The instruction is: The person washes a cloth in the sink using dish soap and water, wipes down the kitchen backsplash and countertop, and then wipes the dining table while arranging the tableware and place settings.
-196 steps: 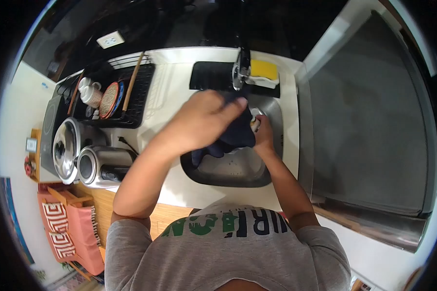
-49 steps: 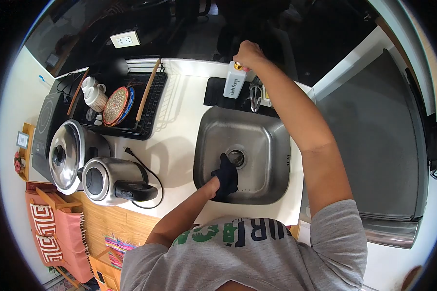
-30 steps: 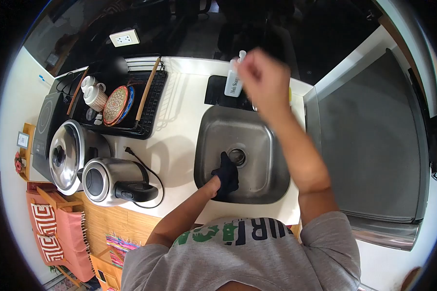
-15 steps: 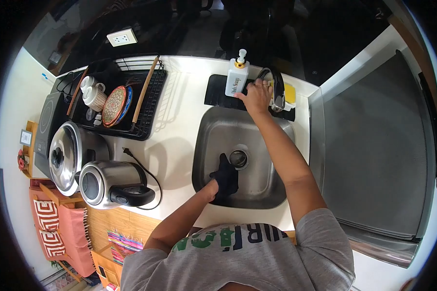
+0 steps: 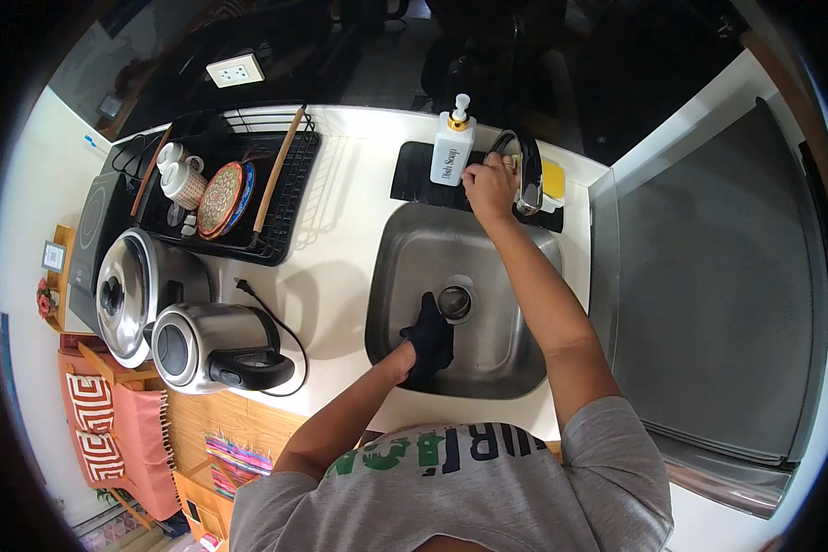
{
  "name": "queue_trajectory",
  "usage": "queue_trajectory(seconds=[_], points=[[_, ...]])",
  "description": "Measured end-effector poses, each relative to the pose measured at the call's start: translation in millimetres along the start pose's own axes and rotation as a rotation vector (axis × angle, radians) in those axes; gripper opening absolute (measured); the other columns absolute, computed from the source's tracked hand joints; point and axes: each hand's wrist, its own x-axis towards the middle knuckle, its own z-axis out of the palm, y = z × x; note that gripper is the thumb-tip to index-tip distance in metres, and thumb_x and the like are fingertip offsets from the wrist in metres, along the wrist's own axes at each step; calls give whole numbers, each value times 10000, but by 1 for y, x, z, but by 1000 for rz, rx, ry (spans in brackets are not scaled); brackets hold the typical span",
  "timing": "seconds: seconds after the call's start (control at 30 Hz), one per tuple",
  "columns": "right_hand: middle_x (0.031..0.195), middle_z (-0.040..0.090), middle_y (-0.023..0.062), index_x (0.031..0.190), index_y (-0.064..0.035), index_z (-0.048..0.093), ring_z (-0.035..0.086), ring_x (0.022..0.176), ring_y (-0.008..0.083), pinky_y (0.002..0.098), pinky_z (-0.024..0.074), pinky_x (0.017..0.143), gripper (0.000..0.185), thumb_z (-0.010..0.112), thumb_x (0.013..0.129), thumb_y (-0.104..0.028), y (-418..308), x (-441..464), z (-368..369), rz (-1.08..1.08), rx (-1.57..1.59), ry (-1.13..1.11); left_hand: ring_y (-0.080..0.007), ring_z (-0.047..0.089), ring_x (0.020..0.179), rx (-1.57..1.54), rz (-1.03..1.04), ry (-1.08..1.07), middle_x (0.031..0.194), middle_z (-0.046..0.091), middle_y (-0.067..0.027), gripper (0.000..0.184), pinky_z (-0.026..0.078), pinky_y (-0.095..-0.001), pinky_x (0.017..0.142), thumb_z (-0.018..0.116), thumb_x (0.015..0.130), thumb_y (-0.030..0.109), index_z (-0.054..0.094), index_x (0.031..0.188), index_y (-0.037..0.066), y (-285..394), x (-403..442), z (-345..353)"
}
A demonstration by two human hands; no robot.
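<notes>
My left hand (image 5: 407,359) is down in the steel sink (image 5: 497,368), with a dark navy cloth (image 5: 431,339) over its fingers beside the drain. The cloth hides most of that hand. Behind the sink, my right hand (image 5: 493,189) is at the left side of the faucet (image 5: 530,175), its fingers bent against the base area; what they grip is hidden. Just left of it stands a white dish soap bottle (image 5: 452,155) with a gold-collared pump, upright on a black mat (image 5: 414,175). A yellow sponge (image 5: 552,179) rests to the right of the faucet.
At the left, a black dish rack (image 5: 285,198) holds cups (image 5: 182,181) and patterned plates (image 5: 221,200). A lidded steel pot (image 5: 127,294) and an electric kettle (image 5: 207,345) with its cord stand nearer. A large grey surface (image 5: 708,276) lies right of the counter.
The cloth came down into the sink with my left hand. My right hand left the soap bottle's pump and moved down and right to the faucet.
</notes>
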Motion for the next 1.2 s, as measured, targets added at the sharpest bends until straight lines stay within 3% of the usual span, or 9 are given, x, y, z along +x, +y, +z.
queue_trajectory(seconds=[0.23, 0.3, 0.43, 0.57, 0.73, 0.83, 0.97, 1.07, 1.2], points=[[849, 549, 52, 646, -136, 658, 500, 928, 271, 462, 348, 833, 75, 716, 651, -183, -1, -9, -4, 22, 88, -4, -106, 589, 853, 4, -6, 19, 988, 600, -6, 441, 494, -251, 760, 510, 908, 511, 575, 1125, 133, -7, 6, -10], [841, 526, 50, 657, -128, 646, 489, 925, 267, 450, 329, 825, 70, 702, 658, -169, -6, -25, -15, -136, 94, 41, -105, 590, 843, 5, 15, 45, 967, 602, -6, 417, 497, -251, 748, 517, 906, 507, 583, 1086, 137, -5, 1, -4], [839, 509, 49, 663, -120, 638, 478, 917, 263, 434, 315, 811, 83, 701, 669, -173, -17, -52, -29, -206, 139, -60, -107, 595, 840, -18, -4, -31, 961, 607, -9, 408, 501, -254, 742, 526, 904, 499, 585, 1073, 133, 9, -12, 6], [848, 521, 87, 710, -101, 675, 476, 915, 280, 481, 316, 885, 182, 732, 700, -273, -5, -27, -21, -189, 33, 19, -109, 600, 837, -12, -11, -86, 957, 612, -12, 407, 507, -261, 739, 535, 903, 490, 585, 1070, 121, 8, -14, 8], [1125, 587, 128, 883, -33, 717, 440, 1180, 301, 510, 267, 990, 517, 768, 636, -485, -15, 16, -16, -22, -269, -259, -126, 609, 871, 51, 34, -67, 991, 617, -35, 444, 513, -273, 776, 537, 903, 485, 578, 1105, 92, 18, -24, 19], [1192, 573, 129, 924, -31, 715, 394, 1254, 292, 523, 233, 1022, 582, 760, 634, -533, -24, 22, -19, 74, -211, -374, -130, 610, 881, 49, 46, -38, 1003, 617, -39, 452, 512, -273, 786, 536, 903, 486, 576, 1115, 89, 17, -22, 19], [1163, 581, 110, 888, -67, 730, 407, 1232, 288, 533, 230, 1019, 486, 779, 638, -482, -18, 19, -11, 48, -228, -281, -134, 611, 894, 39, 62, -10, 1017, 617, -45, 462, 512, -274, 799, 534, 904, 487, 572, 1128, 86, 14, -23, 16], [1128, 584, 68, 780, -172, 749, 416, 1210, 279, 552, 215, 1018, 217, 803, 655, -342, -16, 19, -5, 114, -200, -273, -138, 612, 904, 32, 67, 7, 1029, 616, -49, 470, 511, -275, 809, 533, 904, 488, 569, 1139, 83, 13, -23, 18], [1145, 575, 74, 779, -191, 749, 417, 1204, 280, 567, 210, 1008, 138, 781, 687, -289, -13, 15, -8, 106, -202, -311, -142, 612, 917, 36, 67, 30, 1043, 616, -55, 481, 510, -276, 822, 532, 904, 490, 566, 1152, 80, 14, -23, 20]])
